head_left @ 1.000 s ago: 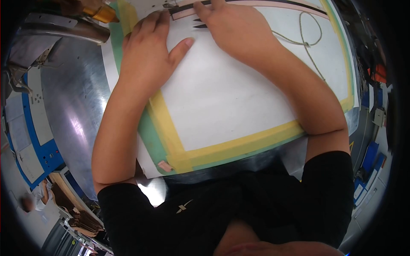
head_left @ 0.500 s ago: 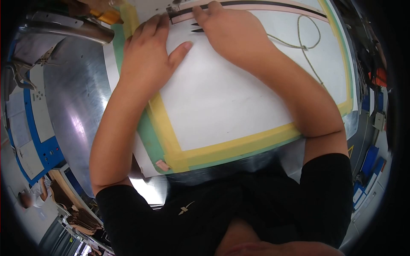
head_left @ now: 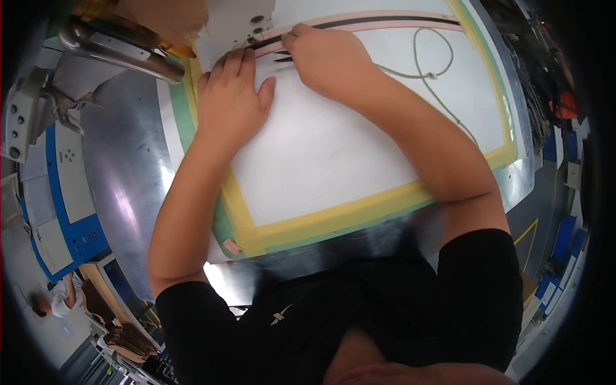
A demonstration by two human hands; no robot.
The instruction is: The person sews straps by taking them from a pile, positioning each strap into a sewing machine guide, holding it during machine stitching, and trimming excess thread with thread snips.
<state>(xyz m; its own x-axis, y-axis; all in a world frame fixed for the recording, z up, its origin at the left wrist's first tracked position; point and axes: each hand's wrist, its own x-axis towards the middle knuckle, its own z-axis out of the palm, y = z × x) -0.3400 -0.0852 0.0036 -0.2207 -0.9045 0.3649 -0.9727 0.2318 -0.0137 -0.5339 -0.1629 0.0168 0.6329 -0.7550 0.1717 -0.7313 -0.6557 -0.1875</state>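
Note:
A long pink strip (head_left: 398, 17) with a black band (head_left: 375, 20) along its middle runs across the top of the white sheet (head_left: 321, 160). My left hand (head_left: 231, 102) lies flat near the strip's left end, fingers stretched forward and thumb apart. In my closed right hand (head_left: 330, 64) is a pair of small dark scissors or thread snips (head_left: 282, 57), whose two pointed blades stick out to the left, slightly apart. Its handle is hidden in the palm. My right fingertips touch the strip's lower edge. A thin looped cord (head_left: 417, 76) trails rightward from beneath that hand.
Yellow and green tape (head_left: 359, 215) borders the sheet on a shiny metal table (head_left: 122, 167). A metal machine arm (head_left: 128, 54) reaches in at upper left, beside a pale machine part (head_left: 237, 19). A blue and white control panel (head_left: 70, 237) and another person (head_left: 61, 298) are further left.
The view has shifted, so the machine parts at the top show more. Both hands stay at the strip's left end, and the right hand sits slightly nearer the left. The blades remain in it.

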